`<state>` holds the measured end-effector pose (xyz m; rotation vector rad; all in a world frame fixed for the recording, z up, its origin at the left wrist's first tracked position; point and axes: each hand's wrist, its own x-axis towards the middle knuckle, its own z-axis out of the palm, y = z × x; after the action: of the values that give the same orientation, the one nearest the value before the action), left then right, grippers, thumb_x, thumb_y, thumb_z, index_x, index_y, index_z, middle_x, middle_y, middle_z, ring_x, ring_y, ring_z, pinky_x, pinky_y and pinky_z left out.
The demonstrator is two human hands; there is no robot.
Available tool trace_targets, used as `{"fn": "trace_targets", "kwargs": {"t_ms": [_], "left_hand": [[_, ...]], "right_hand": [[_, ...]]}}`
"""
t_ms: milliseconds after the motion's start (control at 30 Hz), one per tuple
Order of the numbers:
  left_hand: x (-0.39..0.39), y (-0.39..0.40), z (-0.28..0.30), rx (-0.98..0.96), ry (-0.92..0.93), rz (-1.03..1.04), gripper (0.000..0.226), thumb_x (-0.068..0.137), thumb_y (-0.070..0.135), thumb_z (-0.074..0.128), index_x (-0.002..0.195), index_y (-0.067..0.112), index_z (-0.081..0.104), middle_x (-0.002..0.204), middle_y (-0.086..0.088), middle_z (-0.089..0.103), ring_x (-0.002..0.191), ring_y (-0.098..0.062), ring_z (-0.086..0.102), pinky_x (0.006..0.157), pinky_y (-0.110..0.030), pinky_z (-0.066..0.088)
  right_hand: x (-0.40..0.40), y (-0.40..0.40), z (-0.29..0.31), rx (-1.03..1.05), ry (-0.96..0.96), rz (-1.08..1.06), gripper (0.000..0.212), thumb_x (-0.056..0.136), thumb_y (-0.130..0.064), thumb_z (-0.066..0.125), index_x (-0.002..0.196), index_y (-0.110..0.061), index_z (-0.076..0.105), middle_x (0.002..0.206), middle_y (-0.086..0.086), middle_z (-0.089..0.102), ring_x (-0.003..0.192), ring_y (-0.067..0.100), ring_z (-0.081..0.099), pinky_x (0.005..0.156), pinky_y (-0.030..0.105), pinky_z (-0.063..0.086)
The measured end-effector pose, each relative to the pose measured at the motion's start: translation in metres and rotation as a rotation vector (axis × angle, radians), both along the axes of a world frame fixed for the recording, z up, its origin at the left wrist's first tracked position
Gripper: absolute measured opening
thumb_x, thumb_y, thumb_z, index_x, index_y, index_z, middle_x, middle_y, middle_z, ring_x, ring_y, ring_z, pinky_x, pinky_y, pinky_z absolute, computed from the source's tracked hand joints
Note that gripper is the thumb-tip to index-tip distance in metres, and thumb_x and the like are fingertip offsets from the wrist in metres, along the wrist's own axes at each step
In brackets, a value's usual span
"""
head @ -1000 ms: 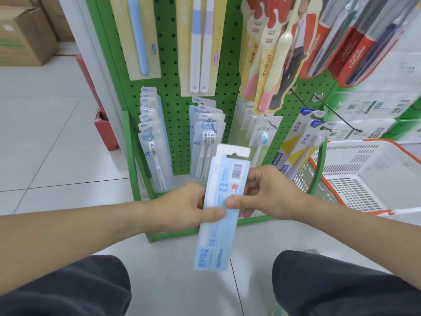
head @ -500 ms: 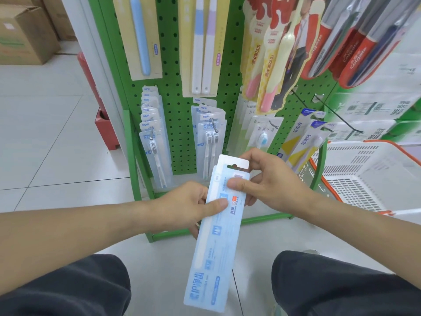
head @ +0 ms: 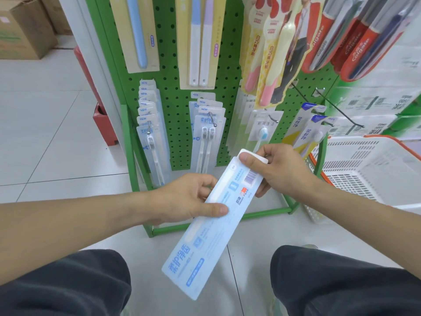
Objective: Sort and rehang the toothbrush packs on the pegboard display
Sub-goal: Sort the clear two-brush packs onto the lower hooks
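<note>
A long pale-blue toothbrush pack (head: 205, 238) lies tilted between both hands, back side up with its barcode showing. My left hand (head: 189, 199) grips its middle, thumb across the face. My right hand (head: 280, 172) pinches its white top tab, thumb on top. Behind stands the green pegboard (head: 175, 124). Matching clear-blue packs (head: 152, 133) hang on a low left hook, and a second row of packs (head: 207, 131) hangs on the middle hook. A single-brush pack (head: 264, 126) and yellow-and-blue packs (head: 305, 131) hang to the right.
Larger toothbrush cards (head: 198, 39) and red packs (head: 355, 39) hang higher up. Two bare black hooks (head: 341, 112) stick out at the right. A white basket (head: 373, 169) with an orange rim stands right of the rack. Cardboard boxes (head: 22, 30) sit far left. My knees frame the floor below.
The pack has tilted further, its lower end swinging left and toward me. My right hand slid up from the pack's upper body to its top tab.
</note>
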<state>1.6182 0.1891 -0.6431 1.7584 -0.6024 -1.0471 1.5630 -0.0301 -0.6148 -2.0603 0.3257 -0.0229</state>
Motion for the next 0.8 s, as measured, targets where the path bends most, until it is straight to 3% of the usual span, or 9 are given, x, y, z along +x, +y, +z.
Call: {"fn": "trace_targets", "kwargs": {"t_ms": [100, 200, 267, 367, 467, 533, 600, 733, 800], "left_hand": [[0.004, 0.004, -0.001, 0.071, -0.067, -0.147, 0.057, 0.084, 0.008, 0.08, 0.131, 0.019, 0.051, 0.117, -0.001, 0.074, 0.101, -0.019, 0.074, 0.09, -0.044, 0.06], [0.003, 0.011, -0.005, 0.157, -0.084, -0.328, 0.091, 0.08, 0.007, 0.085, 0.145, 0.045, 0.034, 0.125, 0.002, 0.068, 0.098, -0.021, 0.075, 0.088, -0.046, 0.061], [0.001, 0.014, -0.008, 0.148, -0.085, -0.383, 0.11, 0.078, 0.006, 0.086, 0.144, 0.063, 0.019, 0.13, 0.005, 0.064, 0.096, -0.021, 0.076, 0.087, -0.038, 0.061], [0.001, 0.016, -0.01, 0.122, -0.082, -0.369, 0.119, 0.076, 0.002, 0.086, 0.143, 0.066, 0.011, 0.131, 0.008, 0.064, 0.093, -0.018, 0.076, 0.082, -0.029, 0.06], [-0.001, 0.017, -0.011, 0.161, -0.191, -0.331, 0.111, 0.074, 0.014, 0.09, 0.142, 0.066, 0.019, 0.123, 0.008, 0.068, 0.083, -0.008, 0.075, 0.078, -0.022, 0.058], [-0.001, 0.017, -0.012, 0.179, -0.253, -0.273, 0.096, 0.076, 0.025, 0.089, 0.139, 0.063, 0.027, 0.115, 0.007, 0.071, 0.073, 0.001, 0.071, 0.066, -0.015, 0.053], [-0.001, 0.018, -0.013, 0.185, -0.271, -0.228, 0.078, 0.079, 0.033, 0.086, 0.135, 0.056, 0.038, 0.108, 0.007, 0.072, 0.071, 0.0, 0.071, 0.063, -0.017, 0.054], [-0.001, 0.017, -0.013, 0.201, -0.349, -0.205, 0.032, 0.092, 0.045, 0.067, 0.119, 0.034, 0.054, 0.078, 0.009, 0.075, 0.065, -0.006, 0.071, 0.057, -0.02, 0.053], [-0.001, 0.012, -0.012, 0.21, -0.457, -0.164, 0.033, 0.097, 0.052, 0.053, 0.12, 0.029, 0.053, 0.069, 0.015, 0.072, 0.061, -0.001, 0.065, 0.054, -0.017, 0.046]], "right_hand": [[0.001, -0.01, -0.002, 0.034, 0.013, -0.029, 0.042, 0.095, -0.034, 0.069, 0.088, 0.006, 0.057, 0.07, 0.012, 0.076, 0.051, 0.03, 0.071, 0.044, 0.031, 0.057], [0.0, -0.019, -0.007, 0.054, 0.04, -0.051, 0.053, 0.095, -0.035, 0.069, 0.097, 0.017, 0.057, 0.072, 0.014, 0.076, 0.05, 0.027, 0.07, 0.045, 0.028, 0.056], [0.0, -0.026, -0.011, 0.087, 0.057, -0.072, 0.058, 0.095, -0.036, 0.069, 0.103, 0.02, 0.057, 0.073, 0.016, 0.076, 0.052, 0.027, 0.071, 0.047, 0.028, 0.057], [-0.001, -0.031, -0.02, 0.144, 0.116, -0.091, 0.061, 0.095, -0.036, 0.067, 0.109, 0.022, 0.057, 0.076, 0.018, 0.076, 0.055, 0.025, 0.07, 0.051, 0.029, 0.06], [-0.003, -0.032, -0.026, 0.239, 0.26, -0.057, 0.057, 0.095, -0.036, 0.067, 0.118, 0.016, 0.059, 0.086, 0.019, 0.077, 0.058, 0.019, 0.07, 0.054, 0.027, 0.06], [-0.005, -0.03, -0.024, 0.247, 0.326, 0.015, 0.047, 0.09, -0.029, 0.074, 0.119, 0.006, 0.062, 0.089, 0.014, 0.078, 0.061, 0.017, 0.068, 0.056, 0.025, 0.059], [-0.008, -0.027, -0.018, 0.193, 0.339, 0.113, 0.036, 0.085, -0.021, 0.079, 0.112, -0.002, 0.066, 0.089, 0.011, 0.077, 0.067, 0.02, 0.069, 0.056, 0.026, 0.059], [-0.012, -0.019, -0.01, 0.226, 0.357, 0.241, 0.029, 0.089, -0.018, 0.074, 0.112, -0.004, 0.064, 0.099, 0.02, 0.076, 0.079, 0.032, 0.073, 0.061, 0.033, 0.062], [-0.013, -0.013, -0.007, 0.297, 0.379, 0.258, 0.026, 0.094, -0.018, 0.068, 0.115, -0.003, 0.061, 0.101, 0.023, 0.075, 0.078, 0.035, 0.074, 0.065, 0.037, 0.063]]}}
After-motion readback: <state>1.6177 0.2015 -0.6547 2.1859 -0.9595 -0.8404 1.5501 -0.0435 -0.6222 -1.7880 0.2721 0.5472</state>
